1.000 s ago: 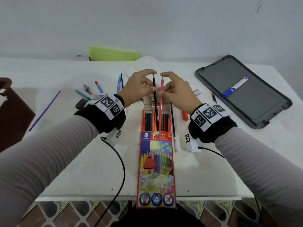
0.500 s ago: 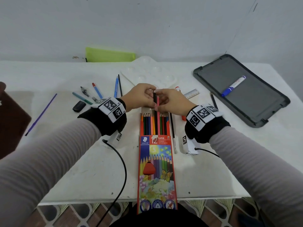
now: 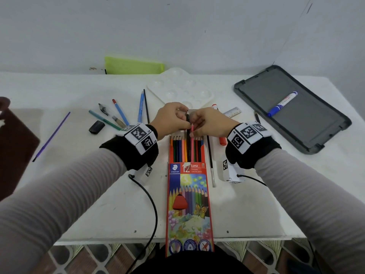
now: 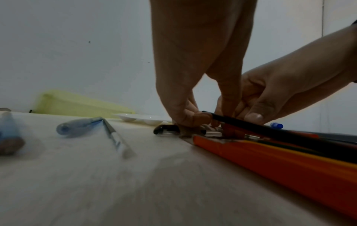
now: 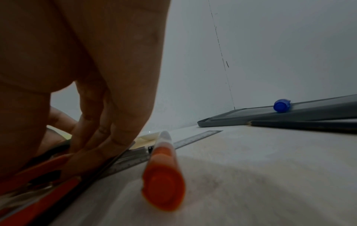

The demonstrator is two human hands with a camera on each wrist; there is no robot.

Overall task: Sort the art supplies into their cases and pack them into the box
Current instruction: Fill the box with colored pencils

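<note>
An orange coloured-pencil box (image 3: pixel 189 196) lies in front of me with its far end open and several pencils showing. My left hand (image 3: pixel 180 118) pinches a black pencil (image 3: pixel 188 135) whose lower part sits in the box. My right hand (image 3: pixel 194 126) pinches a pink pencil (image 3: pixel 192 145), pushed deeper into the row. The two hands touch over the box mouth. From the left wrist view, my left hand's fingertips (image 4: pixel 190 117) hold the black pencil (image 4: pixel 251 127) slanting over the box (image 4: pixel 270 157). The right wrist view shows only my right hand's curled fingers (image 5: pixel 100 137) on the box edge.
A green case (image 3: pixel 134 65) and a white palette (image 3: pixel 177 89) are at the back. A grey box (image 3: pixel 335 123) at right holds a blue marker (image 3: pixel 282 103). Pens (image 3: pixel 120 113), an eraser (image 3: pixel 96 126), a purple brush (image 3: pixel 51 134) lie left; a paintbrush (image 3: pixel 210 159), red marker (image 3: pixel 222 140), ruler (image 3: pixel 234 112) right.
Both hands came down toward the box mouth. The black and pink pencils, held up a second ago, have slid down into the row, the pink one further in.
</note>
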